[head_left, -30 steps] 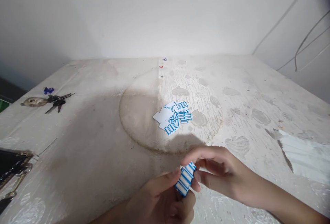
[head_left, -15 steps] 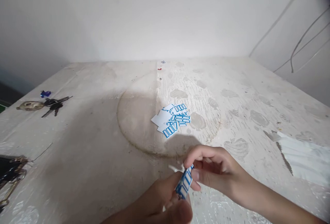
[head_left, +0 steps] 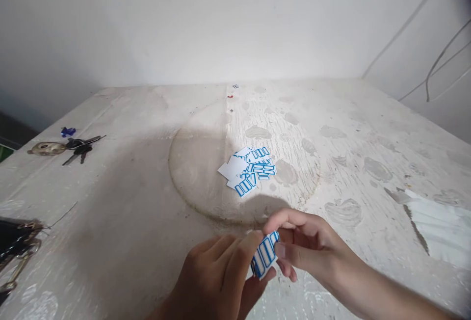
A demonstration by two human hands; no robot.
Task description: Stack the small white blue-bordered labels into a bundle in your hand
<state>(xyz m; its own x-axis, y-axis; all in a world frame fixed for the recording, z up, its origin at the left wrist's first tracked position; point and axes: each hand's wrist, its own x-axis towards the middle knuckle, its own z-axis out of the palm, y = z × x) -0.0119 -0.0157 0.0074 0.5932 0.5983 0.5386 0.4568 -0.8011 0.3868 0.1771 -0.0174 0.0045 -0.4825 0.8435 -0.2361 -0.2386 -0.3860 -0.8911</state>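
Low in the view, both hands grip a small bundle of white paper labels with blue outlines (head_left: 265, 255). My left hand (head_left: 217, 271) is closed around its left side, fingers bent over the top and thumb below. On the other side, my right hand (head_left: 309, 241) pinches the bundle's right edge between thumb and forefinger. How many labels are in the bundle I cannot tell. Beyond the hands, a loose pile of similar labels (head_left: 246, 186) lies on the table, some blue-outlined side up, others showing plain white.
The pale patterned tabletop (head_left: 140, 251) carries a round stain ring. At left lie keys (head_left: 81, 148) with a fob (head_left: 47, 148), a blue scrap (head_left: 68, 132) and a black item with metal clasp (head_left: 16, 236). A torn white sheet (head_left: 437, 226) lies right; cables (head_left: 429, 82) hang by the wall.
My left hand has turned, its fingers now over the top of the bundle, and the bundle's outlined face shows more fully. My right hand keeps its pinch. The camera view has shifted slightly.
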